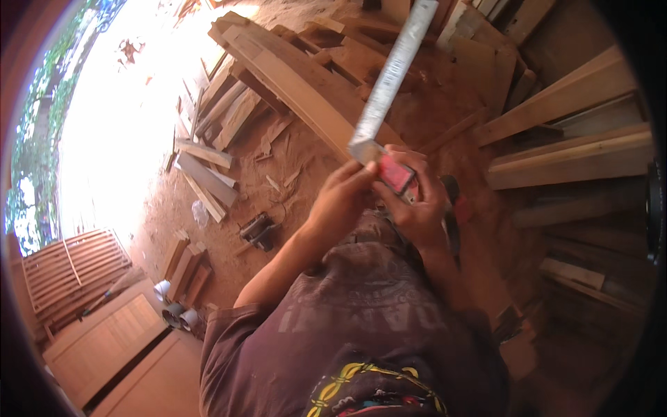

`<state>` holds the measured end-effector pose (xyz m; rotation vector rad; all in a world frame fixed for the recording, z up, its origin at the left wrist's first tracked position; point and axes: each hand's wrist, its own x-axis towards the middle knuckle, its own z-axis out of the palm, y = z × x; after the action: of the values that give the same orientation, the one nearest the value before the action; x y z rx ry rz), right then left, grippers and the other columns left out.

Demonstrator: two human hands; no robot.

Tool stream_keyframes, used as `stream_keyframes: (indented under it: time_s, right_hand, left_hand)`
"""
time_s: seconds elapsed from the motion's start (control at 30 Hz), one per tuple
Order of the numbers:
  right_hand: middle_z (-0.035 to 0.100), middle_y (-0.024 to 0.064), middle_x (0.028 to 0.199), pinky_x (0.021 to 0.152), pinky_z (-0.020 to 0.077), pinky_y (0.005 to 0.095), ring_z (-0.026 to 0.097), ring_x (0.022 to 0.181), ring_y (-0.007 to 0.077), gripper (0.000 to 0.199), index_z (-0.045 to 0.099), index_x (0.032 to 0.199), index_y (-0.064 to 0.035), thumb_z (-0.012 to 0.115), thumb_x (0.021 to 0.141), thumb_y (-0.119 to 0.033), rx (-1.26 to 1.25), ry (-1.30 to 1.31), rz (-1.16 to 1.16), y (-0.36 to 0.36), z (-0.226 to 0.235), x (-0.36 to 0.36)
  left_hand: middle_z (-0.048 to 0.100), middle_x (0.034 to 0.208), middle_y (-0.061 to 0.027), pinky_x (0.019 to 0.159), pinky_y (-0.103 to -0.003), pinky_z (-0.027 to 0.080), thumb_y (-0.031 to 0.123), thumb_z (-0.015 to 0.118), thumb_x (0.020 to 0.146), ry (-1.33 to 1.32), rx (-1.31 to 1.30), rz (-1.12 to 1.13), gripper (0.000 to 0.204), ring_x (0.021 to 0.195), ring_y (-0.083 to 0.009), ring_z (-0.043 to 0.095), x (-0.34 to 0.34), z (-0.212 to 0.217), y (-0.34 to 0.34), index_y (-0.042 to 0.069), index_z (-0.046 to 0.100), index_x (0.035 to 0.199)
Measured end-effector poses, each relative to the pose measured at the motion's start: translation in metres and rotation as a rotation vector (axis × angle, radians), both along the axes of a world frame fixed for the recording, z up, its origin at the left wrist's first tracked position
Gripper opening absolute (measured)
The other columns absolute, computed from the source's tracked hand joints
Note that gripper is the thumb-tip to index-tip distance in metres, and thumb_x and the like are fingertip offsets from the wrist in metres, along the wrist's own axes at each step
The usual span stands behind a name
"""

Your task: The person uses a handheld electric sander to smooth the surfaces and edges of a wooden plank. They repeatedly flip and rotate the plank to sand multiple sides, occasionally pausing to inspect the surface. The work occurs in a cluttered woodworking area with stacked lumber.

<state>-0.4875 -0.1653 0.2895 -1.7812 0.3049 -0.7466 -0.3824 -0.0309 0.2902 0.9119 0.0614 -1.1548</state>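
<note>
I hold a try square in front of my chest. Its long grey metal blade [392,73] points up and away, and its red stock [397,175] sits between my hands. My left hand [340,198] pinches the corner where blade meets stock. My right hand [417,205] wraps around the red stock from the right. My dark printed shirt fills the lower middle of the view.
Wooden planks [292,76] and offcuts [205,177] lie piled on red sawdust ground ahead. Stacked boards [570,156] stand at the right. A panelled door [104,344] and a slatted frame [73,267] rest at lower left. A dark tool [257,229] lies on the ground.
</note>
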Motion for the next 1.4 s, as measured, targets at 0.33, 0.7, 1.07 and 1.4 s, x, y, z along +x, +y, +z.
stream_keyframes:
  time_s: [0.33, 0.7, 1.07, 1.4]
  right_hand:
    - [0.071, 0.0162, 0.13, 0.105, 0.0528, 0.0411, 0.068, 0.123, 0.0308, 0.051, 0.064, 0.139, -0.0015, 0.082, 0.093, -0.016, 0.067, 0.283, -0.019, -0.011, -0.024, -0.022]
    - [0.073, 0.0195, 0.118, 0.088, 0.0562, 0.0386, 0.072, 0.107, 0.0255, 0.045, 0.066, 0.132, 0.0021, 0.068, 0.106, -0.035, 0.122, 0.625, -0.28, -0.041, -0.058, -0.114]
    - [0.062, 0.0047, 0.063, 0.06, 0.0485, 0.0308, 0.063, 0.061, 0.0133, 0.052, 0.072, 0.1, 0.0024, 0.058, 0.109, -0.047, 0.388, 0.786, -0.107, -0.053, -0.052, -0.108]
    - [0.059, 0.0009, 0.062, 0.054, 0.0436, 0.0277, 0.056, 0.055, 0.0084, 0.055, 0.074, 0.106, 0.0027, 0.059, 0.109, -0.05, 0.525, 0.804, -0.011, -0.066, -0.068, -0.115]
  left_hand:
    - [0.076, 0.114, -0.0063, 0.08, -0.028, 0.058, -0.002, 0.067, 0.101, -0.675, 0.278, 0.38, 0.023, 0.097, -0.0129, 0.073, 0.025, -0.102, 0.034, 0.003, 0.066, 0.124]
    - [0.081, 0.106, -0.0085, 0.088, -0.03, 0.057, -0.004, 0.063, 0.1, -1.013, 0.383, 0.359, 0.022, 0.101, -0.0137, 0.076, 0.056, -0.18, 0.022, 0.001, 0.069, 0.12]
    - [0.08, 0.098, -0.0128, 0.082, -0.034, 0.058, 0.005, 0.067, 0.099, -1.236, 0.638, 0.221, 0.016, 0.094, -0.0215, 0.078, 0.048, -0.16, 0.024, 0.003, 0.076, 0.111]
    - [0.079, 0.098, -0.0146, 0.079, -0.036, 0.058, 0.01, 0.071, 0.098, -1.219, 0.627, 0.222, 0.017, 0.089, -0.0259, 0.078, 0.026, -0.152, 0.014, 0.004, 0.076, 0.113]
